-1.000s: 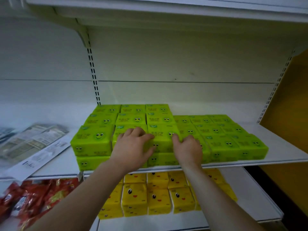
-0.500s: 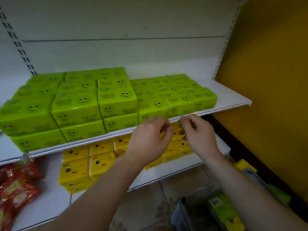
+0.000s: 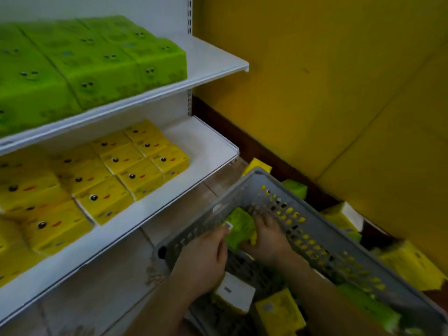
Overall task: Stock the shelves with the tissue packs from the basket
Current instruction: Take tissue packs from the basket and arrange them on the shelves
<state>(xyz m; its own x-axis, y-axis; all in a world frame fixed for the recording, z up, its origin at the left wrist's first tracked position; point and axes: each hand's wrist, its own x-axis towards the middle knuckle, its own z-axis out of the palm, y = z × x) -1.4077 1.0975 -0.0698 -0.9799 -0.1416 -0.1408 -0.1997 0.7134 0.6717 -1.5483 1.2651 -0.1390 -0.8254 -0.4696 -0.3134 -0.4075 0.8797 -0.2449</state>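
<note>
A grey perforated basket (image 3: 312, 214) sits on the floor at the lower right of the frame, its far rim running diagonally from centre to bottom right, close to the yellow wall (image 3: 339, 81) with loose packs wedged in the narrow gap between them. To its left, a strip of bare tiled floor (image 3: 184, 209) separates it from the front edge of the lower shelf (image 3: 208, 144), which has open white surface at its right end beside the yellow tissue packs (image 3: 126, 166); the upper shelf (image 3: 213, 57) likewise shows a bare right end next to the green tissue packs (image 3: 97, 61). Both hands are down inside the basket at centre bottom. The left hand (image 3: 206, 260) and the right hand (image 3: 269, 238) flank one green tissue pack (image 3: 238, 226), fingers curled around its sides, gripping it between them near the basket's far left corner. Below the hands, three more packs show inside the basket: a white-ended pack (image 3: 232, 294), a yellow one (image 3: 278, 314) and a green one (image 3: 368, 309). The frame is motion-blurred, so shelf counts cannot be told exactly.
</note>
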